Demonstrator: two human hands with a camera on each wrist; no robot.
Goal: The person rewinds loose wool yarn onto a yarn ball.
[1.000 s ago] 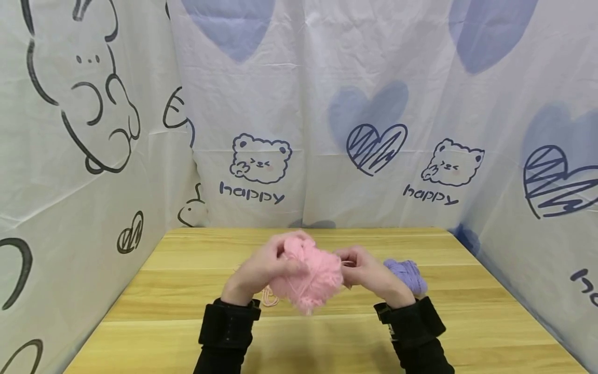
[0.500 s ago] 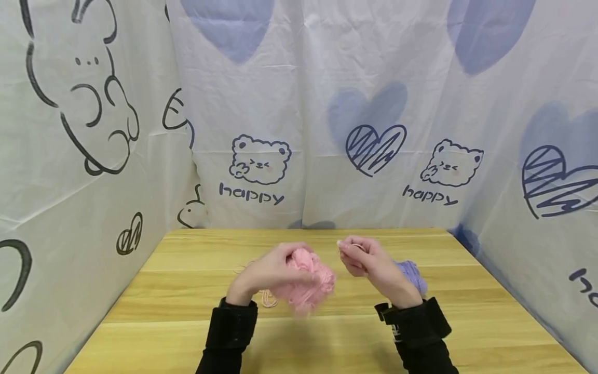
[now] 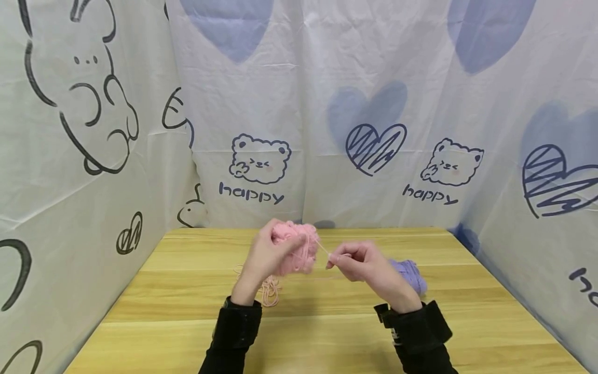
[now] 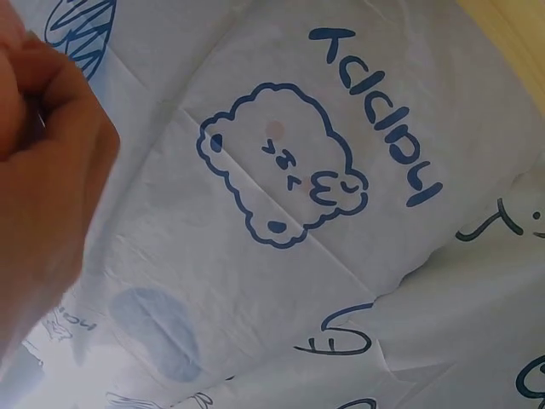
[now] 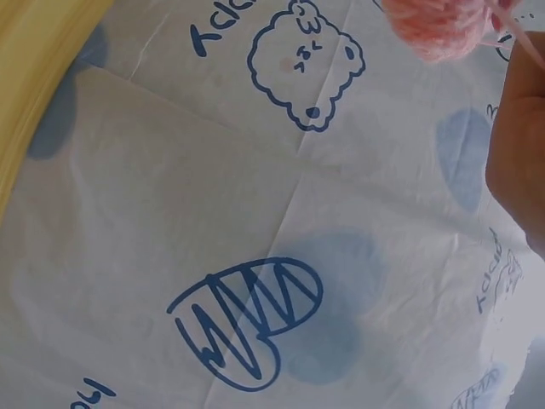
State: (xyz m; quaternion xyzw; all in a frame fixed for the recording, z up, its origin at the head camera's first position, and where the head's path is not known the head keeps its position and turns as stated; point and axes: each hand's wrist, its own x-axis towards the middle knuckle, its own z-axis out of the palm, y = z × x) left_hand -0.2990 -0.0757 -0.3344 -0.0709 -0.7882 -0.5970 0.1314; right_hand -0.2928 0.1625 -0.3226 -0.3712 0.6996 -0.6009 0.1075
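White cloth (image 3: 322, 104) printed with blue hearts and bear faces fills the upper half of our head view and runs down both sides. Beneath it, across the lower half, spreads a pale wooden table (image 3: 322, 345). Two dark sleeves rise from the bottom edge, each ending in a black cuff (image 3: 237, 327).

From the left cuff, our left hand (image 3: 261, 257) reaches to the centre of the frame and grips the pink ball of yarn (image 3: 299, 254), thumb across its near side, so that it is held up off the wood. Our right hand (image 3: 371, 270), right of centre, has thumb and forefinger pressed together on a thread. Partly hidden behind that wrist, a purple ball of yarn (image 3: 408, 275) sits on the table, touched by no fingers that we can see.

Smaller again, some pale pink loops (image 3: 269, 292) lie loose just below the left hand. Thinnest of all is the strand (image 3: 323, 247) — straight and seemingly taut — slanting down from the pink ball to the right fingertips.

We judge the step in hand to be working that strand about the ball, though whether it goes on or comes off we cannot tell. The next move, we think, calls for a steady left grip and an even right-hand pull — too slack and it could snag.
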